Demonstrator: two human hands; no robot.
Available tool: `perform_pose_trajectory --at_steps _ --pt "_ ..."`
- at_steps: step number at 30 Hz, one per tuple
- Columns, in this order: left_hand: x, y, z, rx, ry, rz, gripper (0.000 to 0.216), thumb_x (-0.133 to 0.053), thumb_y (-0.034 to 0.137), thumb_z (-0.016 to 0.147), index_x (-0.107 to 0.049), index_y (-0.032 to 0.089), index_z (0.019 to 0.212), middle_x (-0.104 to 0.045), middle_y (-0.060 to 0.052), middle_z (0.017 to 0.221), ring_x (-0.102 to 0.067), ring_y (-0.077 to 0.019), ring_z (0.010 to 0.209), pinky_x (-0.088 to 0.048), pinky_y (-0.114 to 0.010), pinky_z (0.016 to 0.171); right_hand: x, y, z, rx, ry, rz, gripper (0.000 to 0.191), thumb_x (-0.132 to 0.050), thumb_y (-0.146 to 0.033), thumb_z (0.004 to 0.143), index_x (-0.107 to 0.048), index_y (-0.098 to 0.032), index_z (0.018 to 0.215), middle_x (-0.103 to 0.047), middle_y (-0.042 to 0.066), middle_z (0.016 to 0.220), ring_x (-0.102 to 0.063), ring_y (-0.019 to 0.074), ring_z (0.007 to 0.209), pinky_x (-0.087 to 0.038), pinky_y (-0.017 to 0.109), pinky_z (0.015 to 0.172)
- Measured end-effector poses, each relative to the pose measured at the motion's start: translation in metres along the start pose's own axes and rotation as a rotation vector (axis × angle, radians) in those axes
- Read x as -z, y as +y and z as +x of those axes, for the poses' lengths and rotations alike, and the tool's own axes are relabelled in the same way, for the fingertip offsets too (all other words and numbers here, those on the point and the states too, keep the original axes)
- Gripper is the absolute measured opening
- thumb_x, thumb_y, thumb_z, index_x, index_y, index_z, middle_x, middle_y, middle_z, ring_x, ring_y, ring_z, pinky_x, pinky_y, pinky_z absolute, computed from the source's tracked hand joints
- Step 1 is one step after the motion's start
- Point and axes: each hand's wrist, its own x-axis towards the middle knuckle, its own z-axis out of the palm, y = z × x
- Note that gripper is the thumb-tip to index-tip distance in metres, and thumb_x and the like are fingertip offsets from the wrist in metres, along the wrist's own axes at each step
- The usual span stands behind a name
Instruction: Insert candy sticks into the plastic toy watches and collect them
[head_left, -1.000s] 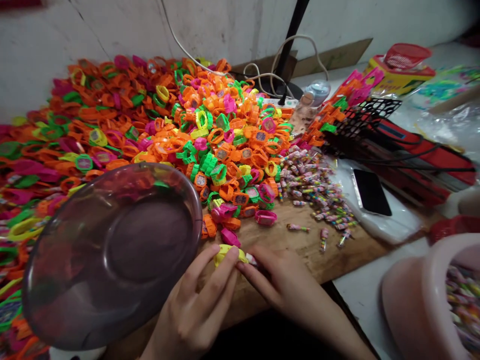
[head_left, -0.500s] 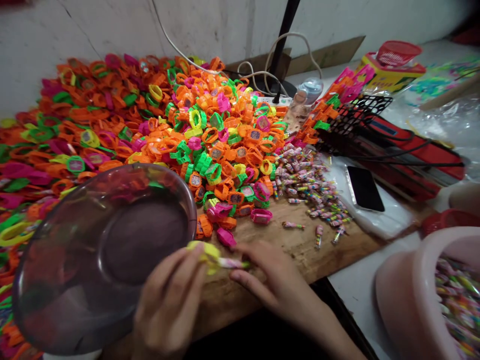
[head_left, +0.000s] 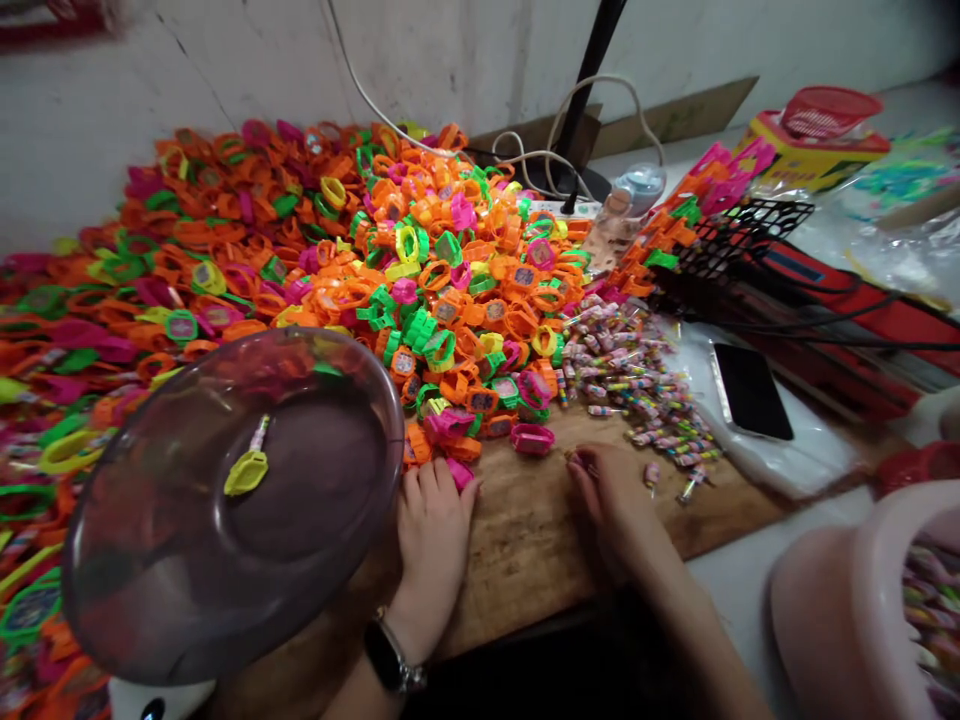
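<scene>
My left hand [head_left: 435, 525], a watch on its wrist, is closed at the near edge of the toy watch pile, with a pink toy watch [head_left: 460, 474] between thumb and fingers. On the wooden board to the right, my right hand [head_left: 621, 500] pinches a small wrapped candy roll, mostly hidden by the fingertips. A yellow toy watch [head_left: 247, 473] with a candy roll [head_left: 260, 434] attached at one end lies in the clear dark plastic basin [head_left: 180, 590]. Several loose candy rolls [head_left: 637, 370] form a heap beyond my right hand.
Orange, green, pink and yellow toy watches [head_left: 300, 250] are piled against the wall. A phone [head_left: 751, 392] lies on plastic at the right. Nearer stands a pink bucket [head_left: 832, 600] of candy rolls. A power strip [head_left: 562, 209] and cables are behind the pile.
The yellow toy watch with its candy roll has gone from my hands into the basin. My left hand has moved to the pink toy watch, my right hand rightward to a candy roll.
</scene>
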Motion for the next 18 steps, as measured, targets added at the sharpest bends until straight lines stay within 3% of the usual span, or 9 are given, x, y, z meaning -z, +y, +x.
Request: perform_pose_trajectory --at_steps 3,7,12,18 --pt "-0.005 0.0 0.002 -0.07 0.024 -0.337 0.028 -0.059 0.026 0.089 -0.056 0.011 0.112 -0.065 -0.014 0.102 -0.061 -0.0286 0.1 -0.053 -0.045 0.085 0.002 -0.027 -0.001 0.019 -0.055 0.205 0.02 -0.041 -0.032 0.096 -0.054 -0.018 0.102 -0.065 0.01 0.091 -0.062 0.0209 0.083 -0.05 0.034 0.074" --pt "0.009 -0.003 0.0 -0.044 -0.062 -0.77 0.025 -0.057 0.014 0.088 -0.055 0.019 0.111 -0.06 -0.007 0.106 -0.063 -0.0176 0.096 -0.054 -0.031 0.084 0.01 -0.061 -0.003 -0.059 -0.166 0.547 0.023 -0.045 -0.032 0.097 -0.051 -0.02 0.115 -0.064 0.009 0.105 -0.062 0.0191 0.097 -0.05 0.032 0.083" --pt "0.031 -0.007 0.005 -0.109 -0.086 -0.858 0.04 -0.057 0.012 0.087 -0.055 0.025 0.125 -0.061 -0.006 0.111 -0.064 -0.0173 0.102 -0.055 -0.031 0.086 0.022 -0.08 -0.004 -0.137 -0.326 0.759 0.022 -0.046 -0.039 0.097 -0.055 -0.021 0.104 -0.066 0.006 0.096 -0.063 0.0162 0.088 -0.052 0.029 0.077" --pt "0.042 -0.009 0.007 -0.143 -0.024 -0.796 0.043 -0.058 0.01 0.087 -0.053 0.023 0.128 -0.069 -0.005 0.112 -0.064 -0.0186 0.103 -0.054 -0.035 0.09 0.024 -0.087 -0.002 -0.171 -0.355 0.855 0.018 -0.055 -0.036 0.093 -0.059 -0.02 0.098 -0.066 0.004 0.094 -0.063 0.015 0.089 -0.052 0.027 0.08"
